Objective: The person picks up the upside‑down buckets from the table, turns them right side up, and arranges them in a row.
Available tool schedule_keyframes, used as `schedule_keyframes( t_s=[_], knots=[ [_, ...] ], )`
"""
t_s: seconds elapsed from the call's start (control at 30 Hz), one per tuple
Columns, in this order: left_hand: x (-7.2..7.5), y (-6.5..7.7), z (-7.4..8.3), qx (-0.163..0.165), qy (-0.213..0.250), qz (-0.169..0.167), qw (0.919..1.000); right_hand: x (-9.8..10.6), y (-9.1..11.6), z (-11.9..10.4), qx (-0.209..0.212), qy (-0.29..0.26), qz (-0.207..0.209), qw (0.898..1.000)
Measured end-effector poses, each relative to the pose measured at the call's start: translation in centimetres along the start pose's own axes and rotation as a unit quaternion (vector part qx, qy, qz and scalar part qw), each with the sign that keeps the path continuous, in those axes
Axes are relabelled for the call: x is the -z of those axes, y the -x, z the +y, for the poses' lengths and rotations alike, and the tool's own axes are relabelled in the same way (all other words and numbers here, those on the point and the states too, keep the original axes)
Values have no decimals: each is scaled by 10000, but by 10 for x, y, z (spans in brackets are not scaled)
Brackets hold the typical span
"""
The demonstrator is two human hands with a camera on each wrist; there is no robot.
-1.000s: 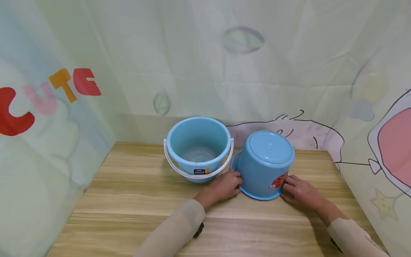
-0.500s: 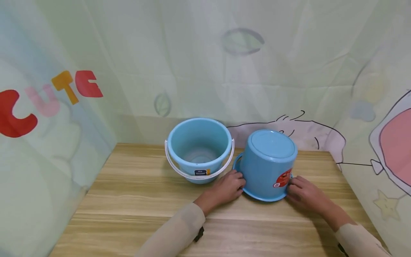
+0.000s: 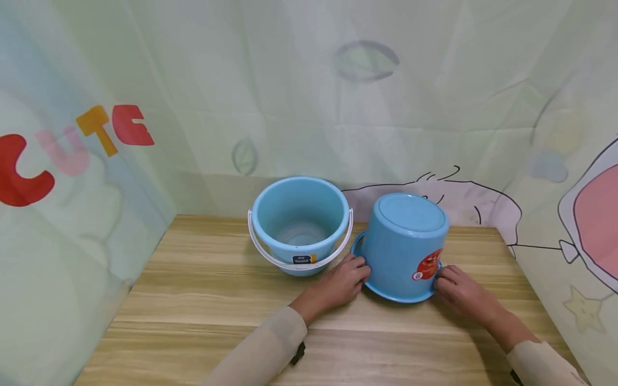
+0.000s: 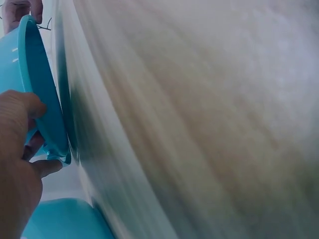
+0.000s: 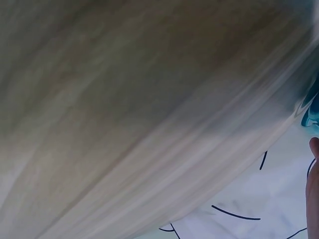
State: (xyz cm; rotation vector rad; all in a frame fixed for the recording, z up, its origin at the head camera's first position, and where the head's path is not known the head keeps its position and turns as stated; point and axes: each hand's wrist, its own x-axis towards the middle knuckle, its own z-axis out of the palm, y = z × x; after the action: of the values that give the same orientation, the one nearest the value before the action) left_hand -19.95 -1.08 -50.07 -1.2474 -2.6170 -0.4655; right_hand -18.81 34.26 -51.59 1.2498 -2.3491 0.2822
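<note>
A light-blue bucket point(image 3: 393, 262) with a red round label stands upside down on the wooden table, its base up. My left hand point(image 3: 340, 280) grips its rim on the left. In the left wrist view the fingers of the left hand point(image 4: 20, 134) curl over the rim point(image 4: 55, 109), and a narrow dark gap shows between rim and table. My right hand point(image 3: 461, 292) holds the rim's right side with bent fingers; only a fingertip of it shows at the right wrist view's edge. Left of that bucket, a second blue bucket point(image 3: 299, 203) stands upright, with its mouth up.
The upright bucket's white handle point(image 3: 277, 260) hangs down over its front, close to the left hand. Wood-grain table point(image 3: 203, 305) spreads in front and to the left. Printed cloth point(image 3: 207, 134) hangs behind the table and along both sides.
The overturned bucket has shifted slightly right and turned, bringing its red label further into view. Both hands have moved slightly right with it. The upright bucket stays put.
</note>
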Motion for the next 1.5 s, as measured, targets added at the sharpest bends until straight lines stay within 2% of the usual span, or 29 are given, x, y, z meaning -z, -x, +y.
schedule_keyframes(
  t_s=[0.27,0.53,0.73,1.0,1.2,1.5],
  knots=[
    [-1,2,-1,-228,192,504,9983,2,0,-8,-174,38,181,9997],
    [4,4,-1,-353,261,844,9955,1,-2,-14,-356,137,428,9984],
    [6,5,-1,-415,240,980,9940,0,-1,-16,-315,23,583,9978],
    [5,5,-2,-476,306,1272,9903,-1,-1,-14,11,36,1041,9946],
    [8,4,-1,-623,277,1606,9847,2,0,-15,-97,35,1144,9934],
    [19,1,6,-639,264,1686,9833,15,-2,-19,-288,53,1375,9901]
  ],
)
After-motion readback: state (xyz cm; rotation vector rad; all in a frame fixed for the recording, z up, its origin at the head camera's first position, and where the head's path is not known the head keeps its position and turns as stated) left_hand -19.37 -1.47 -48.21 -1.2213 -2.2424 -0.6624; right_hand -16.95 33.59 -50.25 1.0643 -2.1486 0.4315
